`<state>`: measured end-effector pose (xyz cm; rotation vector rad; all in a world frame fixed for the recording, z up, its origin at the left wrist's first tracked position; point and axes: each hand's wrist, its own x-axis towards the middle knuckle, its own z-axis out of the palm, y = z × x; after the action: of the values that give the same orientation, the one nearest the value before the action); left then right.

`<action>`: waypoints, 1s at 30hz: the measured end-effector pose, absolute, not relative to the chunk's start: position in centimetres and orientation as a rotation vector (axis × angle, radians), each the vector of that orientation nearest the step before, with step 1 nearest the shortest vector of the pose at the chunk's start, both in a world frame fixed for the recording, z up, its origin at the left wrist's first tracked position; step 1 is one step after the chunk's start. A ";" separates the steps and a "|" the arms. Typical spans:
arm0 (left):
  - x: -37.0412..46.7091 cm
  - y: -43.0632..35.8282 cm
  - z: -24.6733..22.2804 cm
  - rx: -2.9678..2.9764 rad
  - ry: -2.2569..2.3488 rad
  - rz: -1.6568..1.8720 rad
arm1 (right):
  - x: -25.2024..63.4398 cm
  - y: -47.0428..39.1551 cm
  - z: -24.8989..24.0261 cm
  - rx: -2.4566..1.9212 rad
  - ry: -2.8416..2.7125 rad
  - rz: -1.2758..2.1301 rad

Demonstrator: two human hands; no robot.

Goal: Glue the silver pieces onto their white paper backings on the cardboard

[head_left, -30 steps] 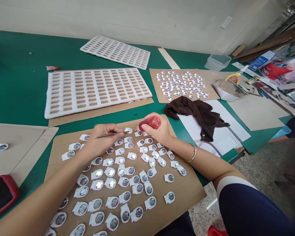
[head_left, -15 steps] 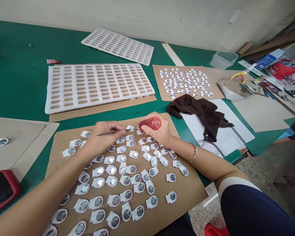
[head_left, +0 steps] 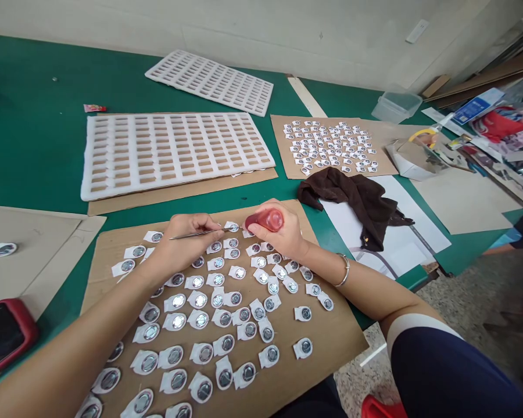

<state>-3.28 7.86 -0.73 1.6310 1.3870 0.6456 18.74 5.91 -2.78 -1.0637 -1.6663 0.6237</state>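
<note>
My left hand (head_left: pixel 192 241) is closed around a slim metal tool (head_left: pixel 196 234) that looks like tweezers, its tip at a small piece (head_left: pixel 232 227) with a shiny round disc on a white tab. A small red squeeze bottle (head_left: pixel 268 220) is gripped in my right hand (head_left: pixel 283 235), tilted so its nozzle end points left toward that same piece. The two hands nearly meet at the far edge of a brown cardboard sheet (head_left: pixel 331 342). Several similar disc pieces (head_left: pixel 197 299) lie across the sheet in loose rows. My fingers partly cover the nozzle.
White slotted foam trays (head_left: pixel 169 154) lie behind on the green table (head_left: pixel 35 151). Another cardboard (head_left: pixel 283 165) carries more disc pieces. A dark brown cloth (head_left: pixel 353 200) rests on white paper at right. A red-cased phone (head_left: pixel 24 325) sits at left, and scissors (head_left: pixel 422 134) at far right.
Almost nothing differs. The red bottle in my right hand has shifted very slightly to the left; my left hand stays in the same place with the tool.
</note>
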 end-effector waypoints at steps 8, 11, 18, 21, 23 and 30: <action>-3.5 7.9 -1.1 1.647 1.388 0.621 | 18.7 5.8 -2.8 -1.032 -1.698 0.593; -3.6 7.9 -1.2 1.643 1.377 0.622 | 18.8 5.8 -2.8 -1.010 -1.706 0.585; -3.6 7.8 -1.2 1.646 1.384 0.621 | 18.7 5.7 -2.9 -1.014 -1.725 0.581; -3.7 7.8 -1.3 1.640 1.377 0.622 | 18.7 5.7 -3.0 -1.000 -1.719 0.575; -3.7 7.8 -1.3 1.645 1.372 0.625 | 18.7 5.7 -3.0 -0.995 -1.718 0.575; -3.8 7.9 -1.5 1.672 1.365 0.632 | 18.7 5.8 -3.0 -0.980 -1.716 0.603</action>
<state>-3.84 7.91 -1.47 1.6720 1.3649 0.6315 18.69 5.75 -3.04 -0.9804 -1.7158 0.6032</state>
